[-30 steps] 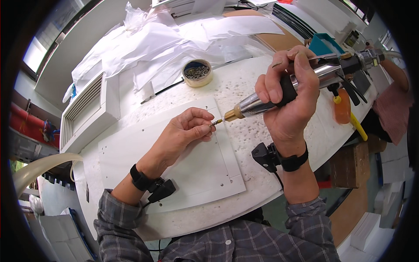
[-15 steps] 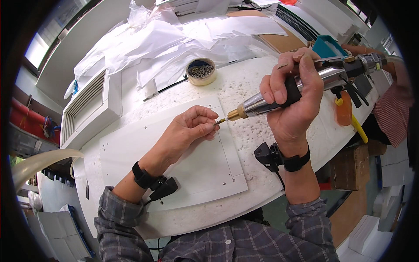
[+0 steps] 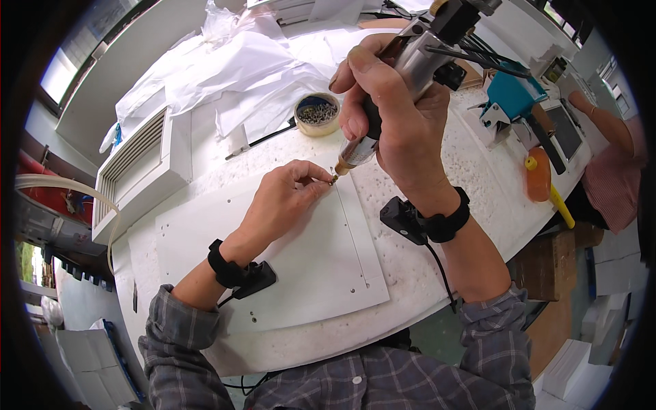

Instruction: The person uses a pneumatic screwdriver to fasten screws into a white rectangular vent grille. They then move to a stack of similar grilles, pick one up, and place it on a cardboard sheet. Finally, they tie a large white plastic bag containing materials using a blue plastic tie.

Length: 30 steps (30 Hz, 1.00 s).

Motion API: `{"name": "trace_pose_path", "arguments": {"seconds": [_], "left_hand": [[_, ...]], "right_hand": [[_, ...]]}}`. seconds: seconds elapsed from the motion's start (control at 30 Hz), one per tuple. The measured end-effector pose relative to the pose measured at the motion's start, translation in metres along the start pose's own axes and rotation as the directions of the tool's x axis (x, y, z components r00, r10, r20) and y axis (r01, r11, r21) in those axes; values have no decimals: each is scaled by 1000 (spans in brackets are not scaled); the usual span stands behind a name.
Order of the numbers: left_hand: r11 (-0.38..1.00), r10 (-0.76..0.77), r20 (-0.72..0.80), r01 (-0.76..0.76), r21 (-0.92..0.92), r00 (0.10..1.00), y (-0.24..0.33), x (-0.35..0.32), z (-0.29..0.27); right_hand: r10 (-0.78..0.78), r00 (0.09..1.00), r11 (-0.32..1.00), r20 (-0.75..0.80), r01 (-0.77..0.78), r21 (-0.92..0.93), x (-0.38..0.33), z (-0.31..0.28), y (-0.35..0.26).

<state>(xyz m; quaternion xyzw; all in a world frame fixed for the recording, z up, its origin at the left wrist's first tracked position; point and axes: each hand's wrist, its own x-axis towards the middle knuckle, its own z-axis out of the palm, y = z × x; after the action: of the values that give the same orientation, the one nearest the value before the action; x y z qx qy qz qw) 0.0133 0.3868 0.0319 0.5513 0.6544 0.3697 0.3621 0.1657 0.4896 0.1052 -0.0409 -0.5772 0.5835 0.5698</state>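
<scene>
While both forearms in grey checked sleeves come in from the lower edge, each wrist carries a black band with a small black box on a cable. Under the arms lies a flat white panel [image 3: 311, 273] on the white, speckled bench [image 3: 478, 198]; the panel has a few small holes and a thin straight line running along its right part. The left hand [image 3: 283, 201] rests on the panel near its far edge, with the fingers curled and the thumb and forefinger pinched on a tiny brass-coloured screw [image 3: 333, 180]. The right hand [image 3: 396, 116] is clenched around a power screwdriver [image 3: 403, 82], which is tilted, with a silver metal body, a black grip part and a brass-coloured nose. Its tip touches the screw at the panel edge.

Farther on the bench stands a small round tub [image 3: 317, 113] full of small dark metal parts, with a thin black rod just beside it. To the right are a teal tool [image 3: 512, 99] and an orange bottle [image 3: 538, 174]. Behind the tub lies a heap of crumpled white sheets [image 3: 225, 68], and at the left a white grille [image 3: 133, 171]. At the far right, another person's arm in a pink sleeve [image 3: 615, 178] is seen.
</scene>
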Motion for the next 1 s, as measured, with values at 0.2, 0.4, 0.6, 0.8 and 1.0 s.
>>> {"name": "trace_pose_path", "arguments": {"seconds": [0.2, 0.4, 0.6, 0.8, 1.0], "left_hand": [[994, 64, -39, -60, 95, 997, -5, 11, 3], [993, 91, -29, -89, 79, 995, -14, 16, 3], [995, 79, -20, -77, 57, 997, -16, 17, 3], [994, 93, -42, -90, 60, 995, -23, 17, 4], [996, 93, -115, -94, 0, 989, -27, 17, 5]], "right_hand": [[91, 994, 995, 54, -88, -55, 15, 10, 14], [110, 993, 989, 42, -105, -107, 17, 11, 20], [124, 991, 987, 50, -118, -107, 18, 10, 23], [181, 979, 978, 94, -169, -126, 17, 9, 24], [217, 968, 965, 129, -193, -179, 14, 13, 30]]}}
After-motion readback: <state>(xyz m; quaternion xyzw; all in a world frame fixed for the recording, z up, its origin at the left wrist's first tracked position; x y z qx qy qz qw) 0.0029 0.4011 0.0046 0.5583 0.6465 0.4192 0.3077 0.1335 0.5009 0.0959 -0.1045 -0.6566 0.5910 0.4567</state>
